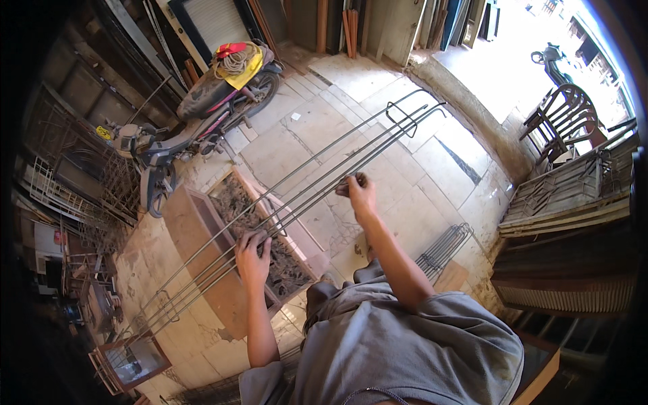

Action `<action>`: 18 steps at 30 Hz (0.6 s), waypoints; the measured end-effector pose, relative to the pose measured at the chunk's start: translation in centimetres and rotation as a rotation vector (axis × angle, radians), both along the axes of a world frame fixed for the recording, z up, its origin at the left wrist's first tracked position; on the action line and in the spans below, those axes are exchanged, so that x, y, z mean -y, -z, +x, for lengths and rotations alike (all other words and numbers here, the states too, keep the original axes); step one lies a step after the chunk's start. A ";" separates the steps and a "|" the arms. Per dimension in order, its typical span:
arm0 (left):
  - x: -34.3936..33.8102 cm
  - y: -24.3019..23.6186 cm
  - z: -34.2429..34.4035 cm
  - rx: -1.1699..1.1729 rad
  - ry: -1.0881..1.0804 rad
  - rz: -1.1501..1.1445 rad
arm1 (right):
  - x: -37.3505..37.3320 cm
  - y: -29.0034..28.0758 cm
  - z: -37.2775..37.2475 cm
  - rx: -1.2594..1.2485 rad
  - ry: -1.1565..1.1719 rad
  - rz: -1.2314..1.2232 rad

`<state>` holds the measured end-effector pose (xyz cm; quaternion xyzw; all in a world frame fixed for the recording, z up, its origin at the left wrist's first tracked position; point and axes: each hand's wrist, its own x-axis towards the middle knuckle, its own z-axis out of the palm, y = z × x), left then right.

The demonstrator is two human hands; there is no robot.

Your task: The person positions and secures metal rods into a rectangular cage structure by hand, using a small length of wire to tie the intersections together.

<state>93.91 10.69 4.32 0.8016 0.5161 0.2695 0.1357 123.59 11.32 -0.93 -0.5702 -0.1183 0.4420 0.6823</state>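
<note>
Far left, low down, there's a small framed panel (133, 361) with a reddish-brown edge and a glossy pale middle. Next comes a dusty motorbike (197, 108), a yellow cloth (246, 73) draped on its seat with a coil of rough rope (233, 59) on top. Then a flat-sided brown wooden box (183, 226) full of dark, tangled-looking scraps. The metal rods (310, 202), long, skinny and dark, cross diagonally above it, with squarish wire loops around them near both ends. My left hand (252, 258) is mostly closed, fingers curled over the rods above the box. The right hand (358, 194) is further up, right by the nearest rod, fingers bunched in; can't tell if it's pinching anything. Right of that, a bundle of thin bent wire (444, 248) sits on worn pale stone slabs, then a slatted brown chair (565, 120).
</note>
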 end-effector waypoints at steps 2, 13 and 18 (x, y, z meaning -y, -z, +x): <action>0.9 -0.2 1.1 -0.027 -0.067 -0.059 | 0.2 -0.4 0.5 -0.054 -0.032 -0.016; 1.3 0.5 3.2 -0.191 -0.232 -0.218 | 2.4 -4.8 11.5 0.597 -1.182 0.012; 1.5 -0.5 3.9 -0.216 -0.280 -0.235 | 5.2 -6.6 24.1 0.566 -0.959 0.030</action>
